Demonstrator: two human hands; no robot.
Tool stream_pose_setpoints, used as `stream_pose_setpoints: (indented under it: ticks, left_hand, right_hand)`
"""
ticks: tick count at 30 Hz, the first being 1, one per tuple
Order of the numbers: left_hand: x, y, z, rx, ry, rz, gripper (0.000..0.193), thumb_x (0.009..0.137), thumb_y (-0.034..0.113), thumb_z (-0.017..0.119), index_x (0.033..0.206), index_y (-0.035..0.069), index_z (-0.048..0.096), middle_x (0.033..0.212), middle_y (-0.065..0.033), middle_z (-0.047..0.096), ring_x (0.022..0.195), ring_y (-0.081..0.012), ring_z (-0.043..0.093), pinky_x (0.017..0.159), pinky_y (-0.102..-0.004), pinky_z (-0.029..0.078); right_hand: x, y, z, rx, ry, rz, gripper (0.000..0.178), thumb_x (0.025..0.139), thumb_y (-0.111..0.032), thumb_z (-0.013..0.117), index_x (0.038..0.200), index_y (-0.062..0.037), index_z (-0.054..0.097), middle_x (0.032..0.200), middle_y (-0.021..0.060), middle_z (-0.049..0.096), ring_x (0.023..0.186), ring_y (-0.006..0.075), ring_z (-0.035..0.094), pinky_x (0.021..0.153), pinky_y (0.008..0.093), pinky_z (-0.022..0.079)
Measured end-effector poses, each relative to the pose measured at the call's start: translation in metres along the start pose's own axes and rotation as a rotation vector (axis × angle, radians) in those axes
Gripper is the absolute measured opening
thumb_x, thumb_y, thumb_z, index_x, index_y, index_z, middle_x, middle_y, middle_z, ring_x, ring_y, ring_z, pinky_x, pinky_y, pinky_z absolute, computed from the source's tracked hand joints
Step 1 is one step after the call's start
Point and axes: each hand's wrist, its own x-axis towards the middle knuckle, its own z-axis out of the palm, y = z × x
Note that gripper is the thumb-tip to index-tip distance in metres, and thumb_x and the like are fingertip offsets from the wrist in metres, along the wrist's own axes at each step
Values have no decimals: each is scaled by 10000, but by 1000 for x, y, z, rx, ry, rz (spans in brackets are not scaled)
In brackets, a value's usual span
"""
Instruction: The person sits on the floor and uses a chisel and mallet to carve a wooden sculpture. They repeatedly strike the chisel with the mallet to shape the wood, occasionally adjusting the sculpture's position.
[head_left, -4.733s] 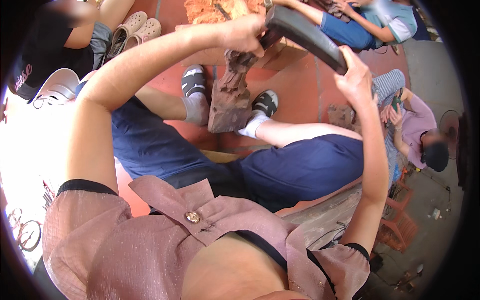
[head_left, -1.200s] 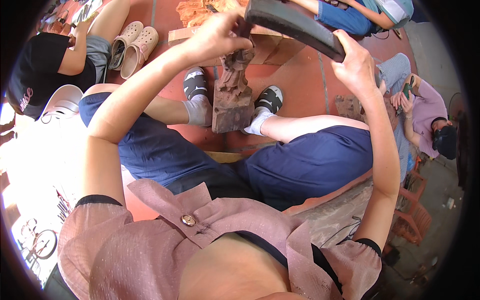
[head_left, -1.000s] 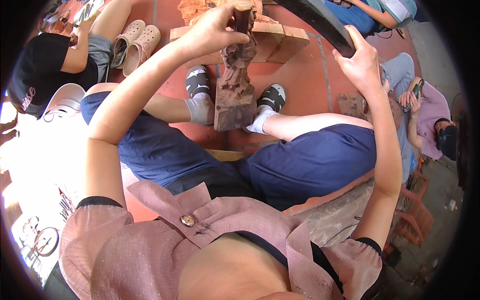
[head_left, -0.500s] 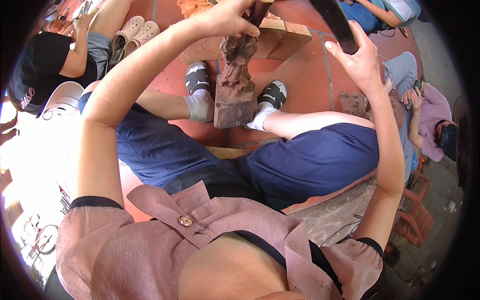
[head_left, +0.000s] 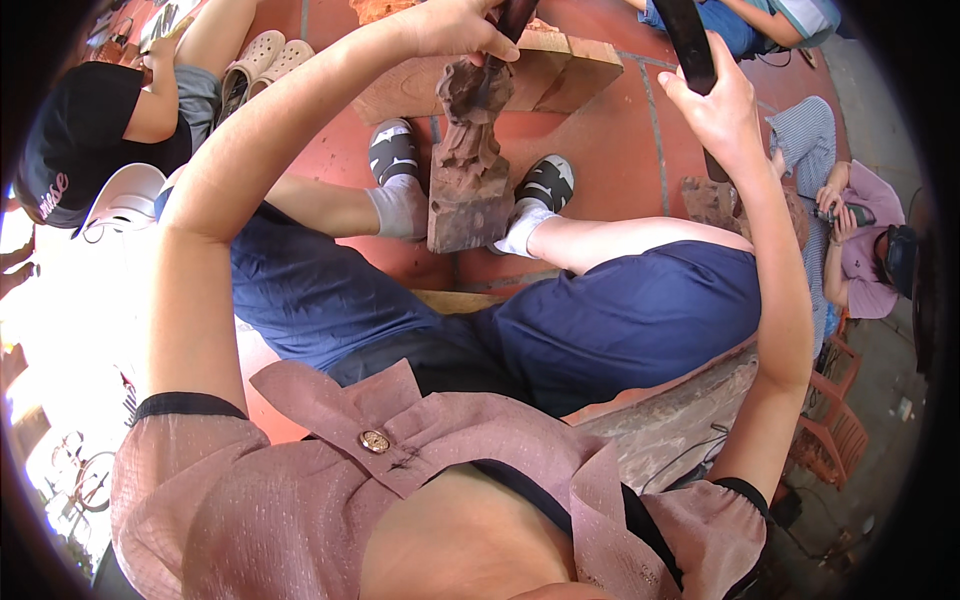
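Note:
My left hand [head_left: 462,28] is closed round a dark upright tool handle [head_left: 516,18], its top cut off by the view's edge. Directly under that hand stands a reddish-brown carved wood block [head_left: 472,165], knobbly above and square at its base, between my two feet. The tool's lower end is hidden by my fingers, so I cannot tell where it meets the carving. My right hand [head_left: 722,105] grips a dark, slightly curved club-like bar [head_left: 687,45] apart from the carving; its top runs out of view.
A pale timber beam [head_left: 570,75] lies beyond the carving on red floor tiles [head_left: 610,150]. Another brown wood piece [head_left: 708,205] sits beyond my right knee. People sit at left, far right and right; beige clogs [head_left: 265,65] lie near the left one. Orange plastic chairs [head_left: 835,415] stand right.
My right hand and its bar have tilted and shifted slightly; a lower dark end now shows below that hand. My left hand and its tool have risen slightly. The carving stays between my feet.

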Motion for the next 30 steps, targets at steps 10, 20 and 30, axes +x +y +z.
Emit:
stream_pose_setpoints:
  ticks: [10, 20, 30]
  left_hand:
    - [-9, -12, -4, 213, 75, 135, 402, 708, -12, 769, 1040, 44, 548, 864, -41, 578, 809, -155, 580, 745, -312, 510]
    - [-27, -6, -9, -107, 117, 184, 417, 735, -51, 731, 1092, 57, 545, 947, -11, 591, 896, -127, 580, 808, -283, 490]
    - [-30, -15, -6, -94, 125, 88, 455, 725, -34, 744, 1130, 37, 550, 998, -34, 614, 929, -142, 596, 824, -298, 508]
  right_hand:
    - [1, -15, 2, 4, -15, 32, 529, 804, -199, 726, 1275, -85, 514, 1080, 194, 675, 1022, 347, 660, 881, 386, 502]
    - [1, -32, -5, 83, -13, -26, 508, 820, -208, 749, 1248, -47, 528, 1070, 143, 685, 999, 217, 667, 885, 342, 496]
    - [1, -39, -6, 128, 20, -106, 458, 827, -198, 758, 1210, -60, 546, 951, 77, 695, 903, 153, 666, 801, 318, 510]
